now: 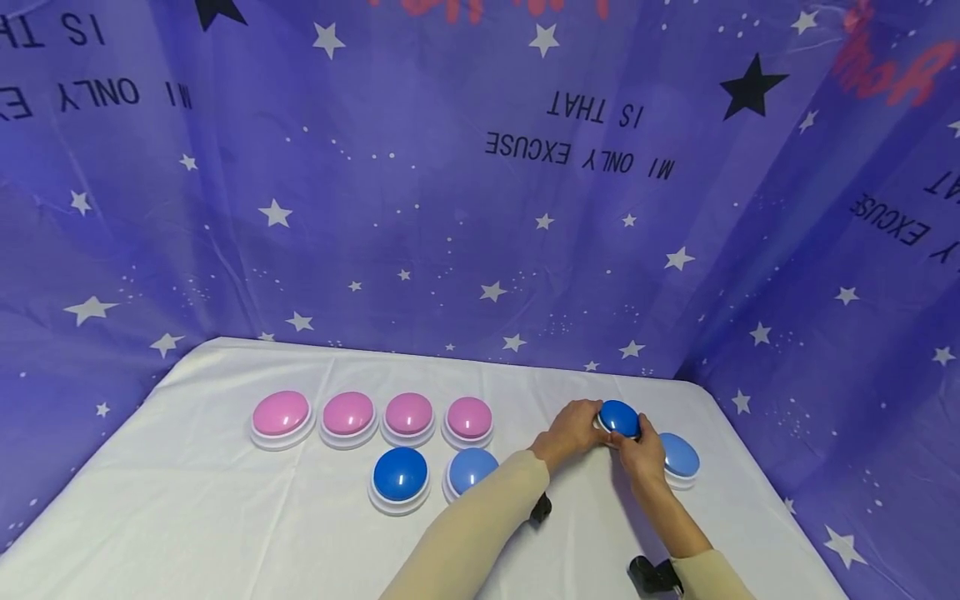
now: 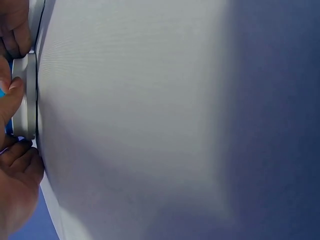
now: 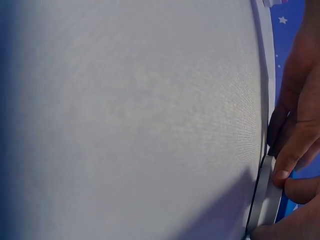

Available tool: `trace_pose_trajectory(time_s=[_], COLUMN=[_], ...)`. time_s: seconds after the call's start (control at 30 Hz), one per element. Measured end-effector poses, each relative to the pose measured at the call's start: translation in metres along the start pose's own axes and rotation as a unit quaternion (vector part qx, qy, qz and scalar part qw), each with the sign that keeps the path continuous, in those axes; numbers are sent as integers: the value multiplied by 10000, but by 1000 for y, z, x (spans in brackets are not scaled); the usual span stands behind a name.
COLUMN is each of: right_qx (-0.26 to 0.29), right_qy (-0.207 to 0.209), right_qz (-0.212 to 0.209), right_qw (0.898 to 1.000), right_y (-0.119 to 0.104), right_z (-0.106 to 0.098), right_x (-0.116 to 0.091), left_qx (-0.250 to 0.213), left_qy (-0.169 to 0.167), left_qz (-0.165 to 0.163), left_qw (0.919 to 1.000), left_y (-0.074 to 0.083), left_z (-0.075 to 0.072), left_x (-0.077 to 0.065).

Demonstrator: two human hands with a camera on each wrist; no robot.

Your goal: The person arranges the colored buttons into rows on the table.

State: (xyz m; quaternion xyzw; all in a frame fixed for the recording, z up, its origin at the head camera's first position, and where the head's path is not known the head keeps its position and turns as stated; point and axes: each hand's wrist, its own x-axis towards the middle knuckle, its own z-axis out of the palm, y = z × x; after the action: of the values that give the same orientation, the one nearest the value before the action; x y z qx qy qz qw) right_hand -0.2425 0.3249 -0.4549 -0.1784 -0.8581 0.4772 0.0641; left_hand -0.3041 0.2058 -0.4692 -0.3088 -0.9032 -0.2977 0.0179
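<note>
At the right of the table in the head view, a dark blue domed push button (image 1: 619, 417) on a white round base is held between both hands. My left hand (image 1: 576, 431) grips its left side, and my right hand (image 1: 643, 457) grips the right and near side. The button's white base (image 2: 25, 100) stands edge-on at the left of the left wrist view, with fingers around it. Low in the right wrist view, thumbs and fingers press the same base (image 3: 270, 195), close over the white cloth. A light blue push button (image 1: 680, 456) sits just right of my right hand, partly covered by it.
Several pink push buttons (image 1: 408, 414) form a row at the back left. In front of them are another dark blue button (image 1: 401, 475) and a light blue one (image 1: 471, 472), partly behind my left sleeve. A white cloth (image 1: 300, 525) covers the table, with a purple star-printed curtain (image 1: 450, 250) behind.
</note>
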Motion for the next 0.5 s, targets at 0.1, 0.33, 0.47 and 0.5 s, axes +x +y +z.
trace_pose_trajectory(time_s=[0.1, 0.33, 0.47, 0.5], right_qx=[27, 359, 622, 689], right_qy=[-10, -206, -348, -369], right_qz=[-45, -114, -278, -316], right_qw=[10000, 9991, 9971, 9964], right_y=[0, -5, -10, -11], right_z=[0, -7, -12, -13], right_x=[0, -7, -15, -18], left_qx=[186, 263, 343, 377], left_qy=[30, -42, -36, -11], left_qz=[4, -43, -95, -99], left_qw=[9998, 9996, 9994, 9992], left_y=[0, 3, 7, 9], left_z=[-2, -17, -30, -34], left_x=[0, 0, -4, -6])
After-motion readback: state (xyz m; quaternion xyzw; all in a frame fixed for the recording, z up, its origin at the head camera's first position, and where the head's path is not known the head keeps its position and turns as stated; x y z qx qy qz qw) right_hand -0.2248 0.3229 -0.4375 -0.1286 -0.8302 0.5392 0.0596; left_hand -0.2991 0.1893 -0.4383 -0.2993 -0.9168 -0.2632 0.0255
